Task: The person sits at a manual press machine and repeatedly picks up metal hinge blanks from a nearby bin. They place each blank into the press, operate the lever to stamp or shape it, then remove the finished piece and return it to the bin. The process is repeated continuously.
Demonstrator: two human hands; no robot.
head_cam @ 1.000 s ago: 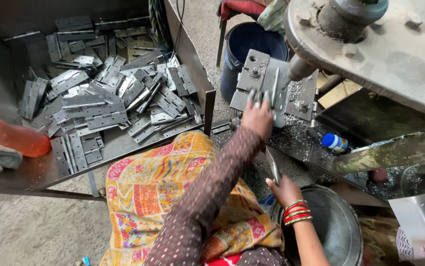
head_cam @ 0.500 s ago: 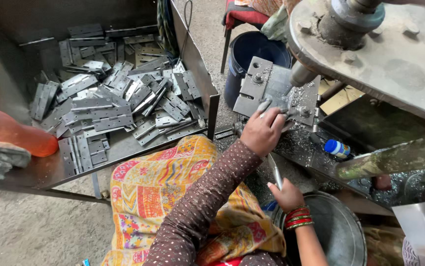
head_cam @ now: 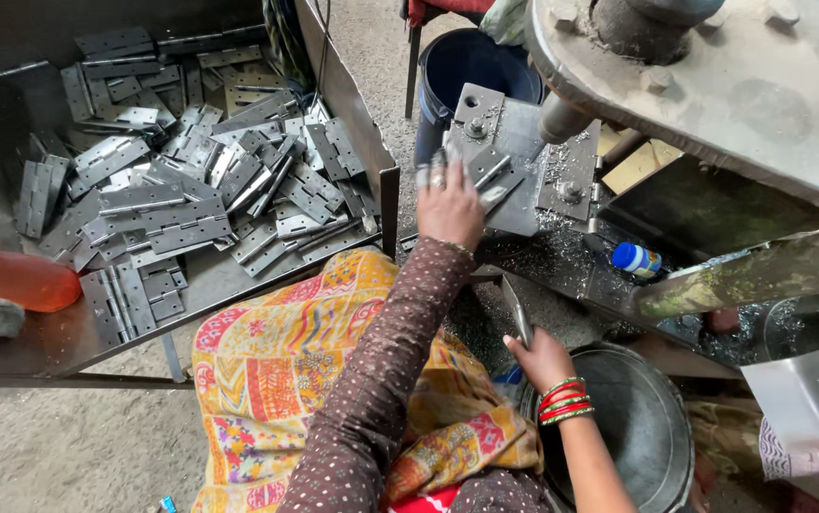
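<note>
Left hand (head_cam: 449,204) has moved up onto the grey steel press fixture (head_cam: 523,161), fingers closed on a flat grey metal hinge (head_cam: 491,180) seated there; right hand (head_cam: 539,359) grips another hinge piece (head_cam: 517,309) above the round metal basin (head_cam: 647,427).

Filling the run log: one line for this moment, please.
left hand: holds hinge at press plate | right hand: grips metal piece above pan | tray: loose hinges

- A metal jig plate (head_cam: 523,161) stands close ahead; the left hand (head_cam: 449,204) rests on its near edge.
- A press rod (head_cam: 561,119) and heavy machine head (head_cam: 713,76) crowd the space above.
- The tray wall (head_cam: 352,114) blocks the left.
- Bare floor (head_cam: 67,446) lies open lower left.
</note>
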